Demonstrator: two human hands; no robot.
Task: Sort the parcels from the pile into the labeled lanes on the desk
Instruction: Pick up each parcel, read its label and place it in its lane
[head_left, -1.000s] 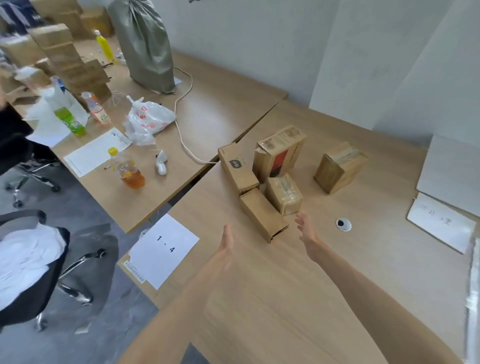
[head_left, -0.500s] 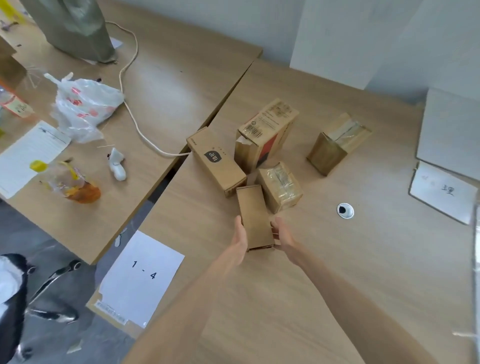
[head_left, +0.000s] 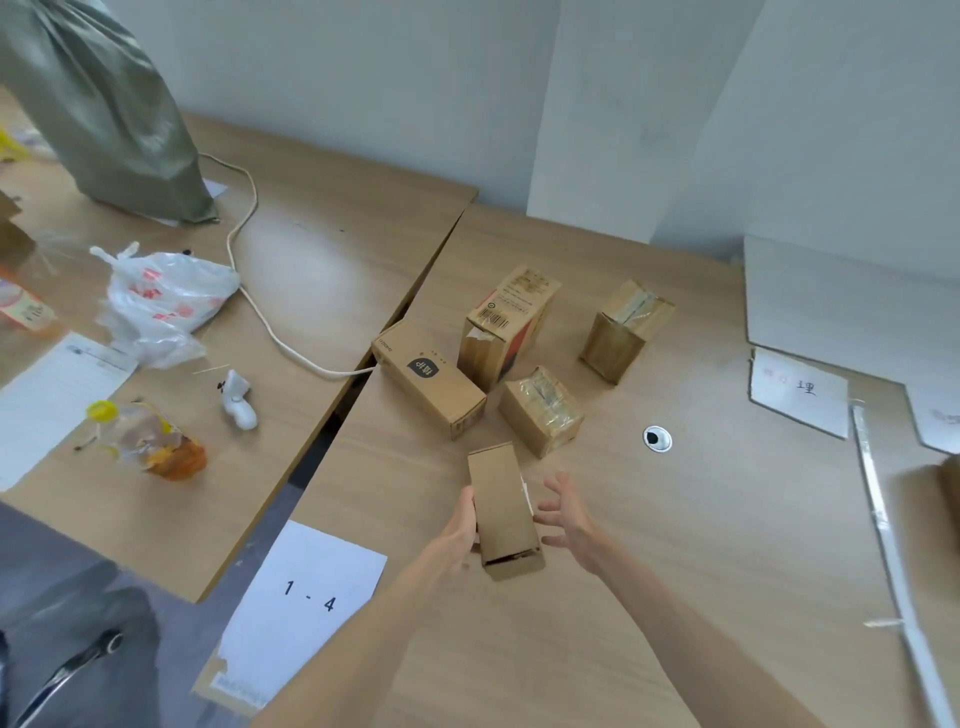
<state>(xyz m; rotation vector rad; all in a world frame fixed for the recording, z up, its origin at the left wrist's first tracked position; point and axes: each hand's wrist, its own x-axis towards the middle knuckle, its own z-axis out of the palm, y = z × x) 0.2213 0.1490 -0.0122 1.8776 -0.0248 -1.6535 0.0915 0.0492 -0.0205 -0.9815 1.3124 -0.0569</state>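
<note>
Item: narrow carton (head_left: 501, 512), now drawn clear of the pile (head_left: 511, 322) toward six o'clock. Left hand (head_left: 457, 535) is gripping its side, probably tilting it for reading; right hand (head_left: 569, 519) is hovering spread, just beside. Lane sheet (head_left: 306, 587) is lying at seven o'clock.

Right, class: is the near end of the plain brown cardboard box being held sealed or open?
Slightly open: the near flap of the plain brown cardboard box gapes, showing a dark slit.

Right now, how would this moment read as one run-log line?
stage: pick | left hand grips plain box | right hand open beside it | four parcels beyond
</note>
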